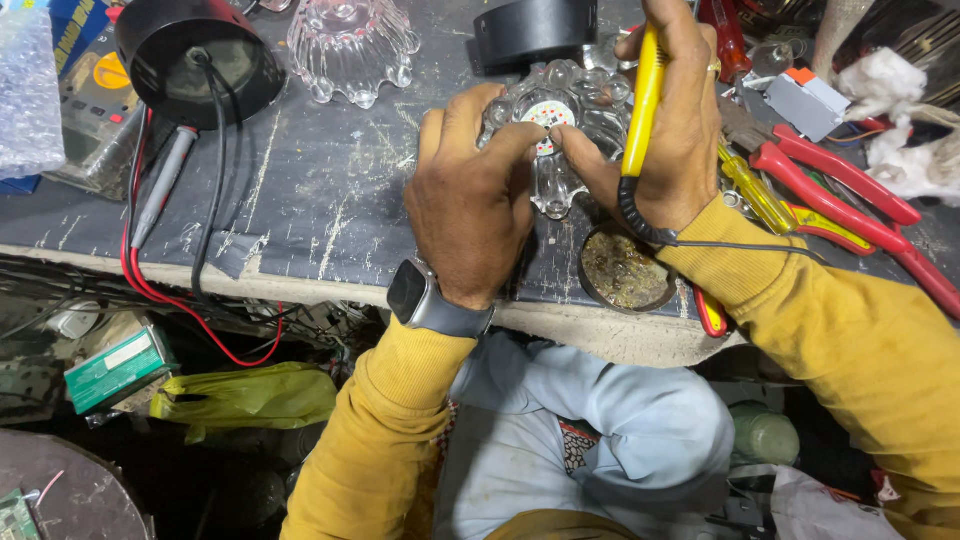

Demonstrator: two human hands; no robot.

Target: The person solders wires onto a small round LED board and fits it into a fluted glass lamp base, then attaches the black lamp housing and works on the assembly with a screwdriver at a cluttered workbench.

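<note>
A clear glass flower-shaped lamp shade (583, 108) lies on the dark workbench (330, 190) with a small round white circuit disc (547, 115) in its middle. My left hand (470, 200) rests on the shade's left side, with its fingertips pressing at the disc. My right hand (672, 130) grips a yellow-handled soldering iron (643, 100) upright, and its thumb touches the disc from the right. The iron's black cord runs off over my right sleeve. A dark smartwatch (420, 298) sits on my left wrist.
A second clear glass shade (352, 45) and a black round lamp housing (200, 55) stand at the back left. Red and black probe leads (150, 200) trail off the bench edge. A round tin of flux (625, 270), red-handled pliers (850, 190) and a yellow screwdriver (755, 190) lie at the right.
</note>
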